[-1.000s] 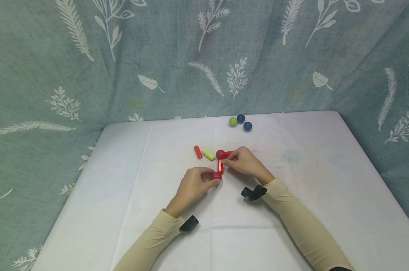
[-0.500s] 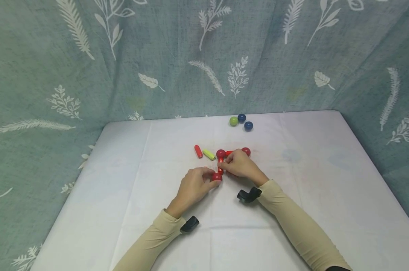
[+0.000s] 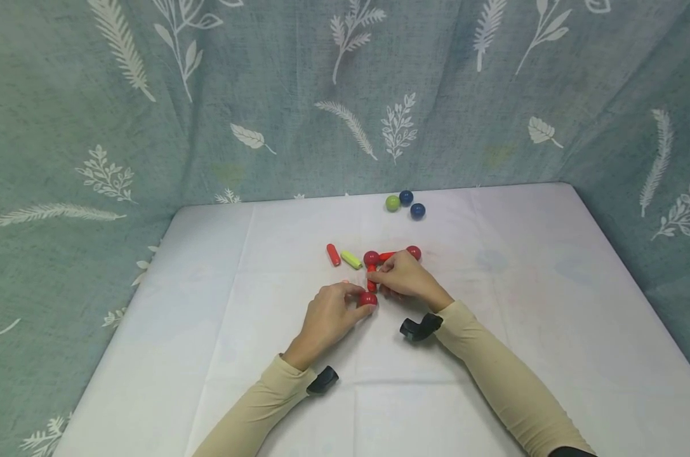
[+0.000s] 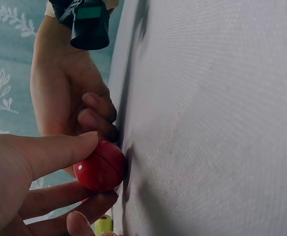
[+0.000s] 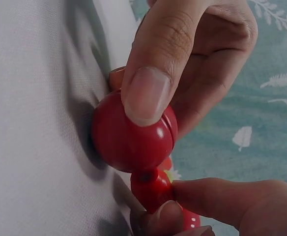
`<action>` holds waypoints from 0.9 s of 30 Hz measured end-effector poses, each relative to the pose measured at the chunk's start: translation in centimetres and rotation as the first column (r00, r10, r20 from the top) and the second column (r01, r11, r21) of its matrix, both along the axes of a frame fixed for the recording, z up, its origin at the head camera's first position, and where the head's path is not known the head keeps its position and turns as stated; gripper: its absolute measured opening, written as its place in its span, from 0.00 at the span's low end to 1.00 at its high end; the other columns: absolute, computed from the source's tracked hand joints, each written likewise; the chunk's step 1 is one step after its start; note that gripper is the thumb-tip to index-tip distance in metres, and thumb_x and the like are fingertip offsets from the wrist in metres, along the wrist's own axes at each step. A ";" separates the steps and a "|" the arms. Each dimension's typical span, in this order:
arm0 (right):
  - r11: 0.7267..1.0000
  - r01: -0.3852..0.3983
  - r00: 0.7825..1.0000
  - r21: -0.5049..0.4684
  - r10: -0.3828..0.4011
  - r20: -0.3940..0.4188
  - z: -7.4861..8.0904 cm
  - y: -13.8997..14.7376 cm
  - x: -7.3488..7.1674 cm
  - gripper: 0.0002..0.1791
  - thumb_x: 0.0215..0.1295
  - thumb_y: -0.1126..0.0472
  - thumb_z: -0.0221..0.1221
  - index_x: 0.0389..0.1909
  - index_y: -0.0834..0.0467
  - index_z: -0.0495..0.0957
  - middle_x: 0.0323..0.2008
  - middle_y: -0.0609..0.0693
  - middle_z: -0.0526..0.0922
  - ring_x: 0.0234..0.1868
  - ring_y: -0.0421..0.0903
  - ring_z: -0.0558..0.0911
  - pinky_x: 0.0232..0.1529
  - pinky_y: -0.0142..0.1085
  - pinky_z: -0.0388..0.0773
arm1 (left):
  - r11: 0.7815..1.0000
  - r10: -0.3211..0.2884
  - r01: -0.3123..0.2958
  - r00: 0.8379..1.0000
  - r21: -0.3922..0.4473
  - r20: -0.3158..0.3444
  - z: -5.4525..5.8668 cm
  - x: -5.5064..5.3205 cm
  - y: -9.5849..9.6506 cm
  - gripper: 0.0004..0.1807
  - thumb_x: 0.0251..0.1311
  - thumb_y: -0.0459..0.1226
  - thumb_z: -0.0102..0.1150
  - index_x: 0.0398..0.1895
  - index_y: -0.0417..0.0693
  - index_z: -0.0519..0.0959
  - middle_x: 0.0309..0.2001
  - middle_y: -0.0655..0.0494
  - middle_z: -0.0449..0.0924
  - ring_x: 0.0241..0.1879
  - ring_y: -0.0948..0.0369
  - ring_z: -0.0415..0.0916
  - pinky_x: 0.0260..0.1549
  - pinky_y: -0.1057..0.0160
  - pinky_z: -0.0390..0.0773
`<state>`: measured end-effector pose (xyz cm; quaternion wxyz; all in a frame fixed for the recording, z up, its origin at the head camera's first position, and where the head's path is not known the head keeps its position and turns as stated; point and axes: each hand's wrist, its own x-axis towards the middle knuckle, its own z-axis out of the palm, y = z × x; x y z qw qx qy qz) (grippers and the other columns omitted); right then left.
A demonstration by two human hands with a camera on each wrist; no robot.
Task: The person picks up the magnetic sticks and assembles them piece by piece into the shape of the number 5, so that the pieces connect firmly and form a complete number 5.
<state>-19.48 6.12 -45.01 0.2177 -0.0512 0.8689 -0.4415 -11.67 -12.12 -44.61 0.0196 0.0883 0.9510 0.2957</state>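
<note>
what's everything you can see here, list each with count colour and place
red balls: 3, red, one nearest the person, two farther back
red sticks: 3, red, one loose, one between the farther balls, one toward the nearest ball
yellow-green stick: 1, yellow-green, beside the loose red stick
green ball: 1, green, near the far edge
blue balls: 2, dark blue, beside the green ball
tabletop: 1, white, under the pieces
curtain: 1, teal with white leaves, behind
wrist devices: 2, black, at the cuffs
sleeves: 2, beige, on the forearms
left grip: 1, bare, holding the nearest ball
right grip: 1, bare, pinching a red stick
</note>
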 end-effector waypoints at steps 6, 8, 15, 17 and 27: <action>1.000 -0.003 1.000 -0.009 0.003 0.015 0.0 -0.1 0.0 0.19 0.69 0.49 0.66 0.21 0.56 0.84 0.15 0.47 0.79 0.14 0.39 0.69 0.16 0.29 0.65 | 1.000 0.007 -0.007 0.999 -0.016 -0.035 -0.3 0.0 0.2 0.20 0.56 0.49 0.76 0.48 0.49 0.89 0.47 0.56 0.91 0.47 0.56 0.84 0.37 0.57 0.78; 1.000 0.002 1.000 -0.008 -0.001 0.025 0.0 -0.1 0.1 0.19 0.69 0.49 0.65 0.21 0.56 0.84 0.15 0.46 0.79 0.14 0.39 0.69 0.16 0.29 0.64 | 1.000 0.005 -0.006 0.999 -0.023 -0.046 -0.4 0.0 0.2 0.21 0.56 0.49 0.77 0.49 0.49 0.89 0.46 0.56 0.91 0.43 0.58 0.82 0.34 0.60 0.75; 1.000 0.008 0.999 -0.007 -0.008 0.045 0.1 -0.1 0.1 0.19 0.69 0.49 0.66 0.21 0.56 0.83 0.16 0.47 0.79 0.14 0.39 0.69 0.16 0.29 0.64 | 1.000 0.010 -0.011 0.998 -0.022 -0.065 -0.4 0.0 0.4 0.21 0.55 0.49 0.77 0.49 0.48 0.89 0.46 0.55 0.91 0.39 0.60 0.80 0.32 0.63 0.74; 1.000 0.009 0.999 -0.010 -0.008 0.050 0.1 -0.1 0.1 0.19 0.69 0.49 0.66 0.22 0.57 0.84 0.16 0.47 0.79 0.14 0.39 0.70 0.16 0.30 0.64 | 1.000 0.012 -0.013 0.998 -0.019 -0.062 -0.4 0.0 0.4 0.21 0.55 0.49 0.77 0.49 0.48 0.89 0.46 0.55 0.91 0.39 0.60 0.81 0.32 0.63 0.74; 1.000 0.011 0.999 -0.012 -0.010 0.044 -0.1 0.1 0.0 0.18 0.69 0.49 0.66 0.23 0.56 0.84 0.15 0.46 0.78 0.14 0.39 0.69 0.16 0.29 0.64 | 1.000 0.004 -0.005 0.998 -0.011 -0.069 -0.5 -0.1 0.6 0.23 0.55 0.49 0.78 0.50 0.47 0.88 0.46 0.54 0.91 0.36 0.62 0.78 0.30 0.65 0.71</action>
